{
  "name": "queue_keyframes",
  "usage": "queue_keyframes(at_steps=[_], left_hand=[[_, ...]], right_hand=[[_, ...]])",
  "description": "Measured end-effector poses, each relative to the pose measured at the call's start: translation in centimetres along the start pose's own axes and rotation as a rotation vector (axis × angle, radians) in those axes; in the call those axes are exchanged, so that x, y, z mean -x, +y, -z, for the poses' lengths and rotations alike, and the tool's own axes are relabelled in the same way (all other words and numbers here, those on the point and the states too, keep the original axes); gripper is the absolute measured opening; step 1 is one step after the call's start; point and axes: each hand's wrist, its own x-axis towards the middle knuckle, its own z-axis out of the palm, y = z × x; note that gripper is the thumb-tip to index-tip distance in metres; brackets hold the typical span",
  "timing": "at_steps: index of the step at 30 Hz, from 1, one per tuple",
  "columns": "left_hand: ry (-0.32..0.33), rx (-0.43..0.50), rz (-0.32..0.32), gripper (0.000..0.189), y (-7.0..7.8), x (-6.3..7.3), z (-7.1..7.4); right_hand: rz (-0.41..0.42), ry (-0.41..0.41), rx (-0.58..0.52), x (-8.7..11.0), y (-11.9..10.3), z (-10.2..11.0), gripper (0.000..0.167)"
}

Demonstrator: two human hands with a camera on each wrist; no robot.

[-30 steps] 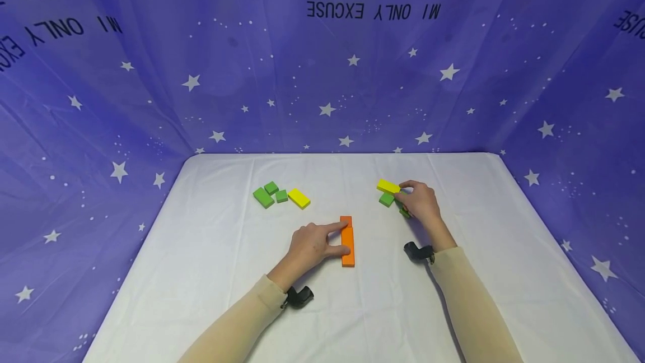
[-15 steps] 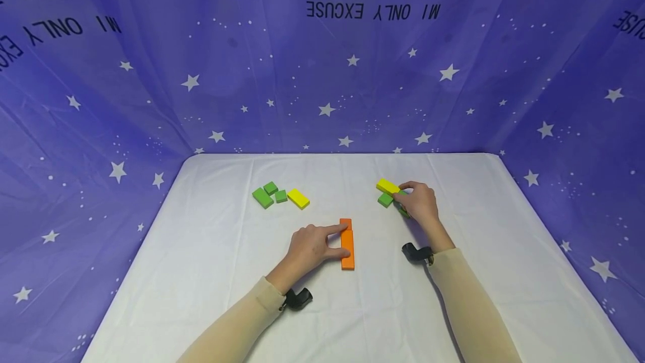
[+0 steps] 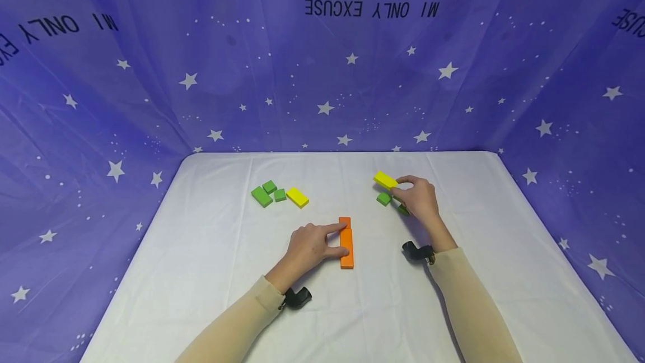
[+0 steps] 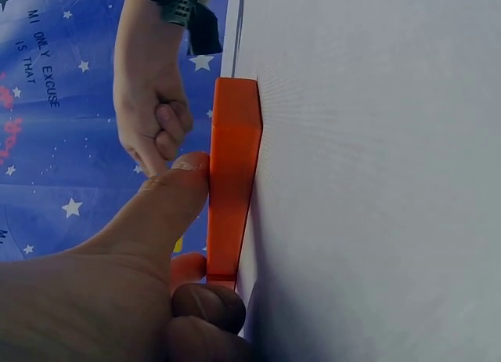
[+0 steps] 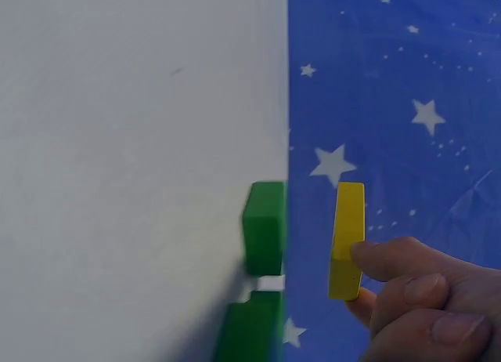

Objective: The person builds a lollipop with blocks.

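Note:
Two orange blocks lie end to end on the white table, a long one (image 3: 346, 261) nearer me and a short one (image 3: 345, 220) beyond it. My left hand (image 3: 308, 246) rests its thumb on the long block and its extended index finger on the short one. In the left wrist view the thumb tip presses on the upper face of the long orange block (image 4: 235, 197). My right hand (image 3: 421, 199) pinches one end of a yellow block (image 3: 385, 180), which hangs above the green blocks; the right wrist view shows a gap between the yellow block (image 5: 348, 213) and the green block (image 5: 264, 227).
Beneath the right hand are green blocks, one (image 3: 384, 199) in plain sight and another (image 3: 403, 210) partly covered by the fingers. At the back left lie several green blocks (image 3: 261, 196) beside a flat yellow block (image 3: 298, 197). Starry purple cloth (image 3: 322, 71) walls the table.
My right hand has raised the yellow block off the green blocks, slightly up and to the left. The left hand has drawn the orange blocks a little toward me and stays on them.

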Motion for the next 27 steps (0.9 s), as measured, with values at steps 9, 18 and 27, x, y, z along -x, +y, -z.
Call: queue_keyframes(at_steps=[9, 18, 27], left_hand=[[0.012, -0.005, -0.008, 0.064, -0.1, 0.0, -0.1], [0.008, -0.013, -0.010, 0.064, 0.0, 0.0, -0.1], [0.002, -0.016, -0.014, 0.064, 0.1, 0.1, 0.1]], right_hand=[[0.083, -0.061, -0.095, 1.0, -2.0, 0.4, 0.044], [0.093, -0.112, -0.114, 1.6, -3.0, 0.3, 0.044], [0.120, -0.144, -0.102, 2.1, -3.5, -0.8, 0.042]])
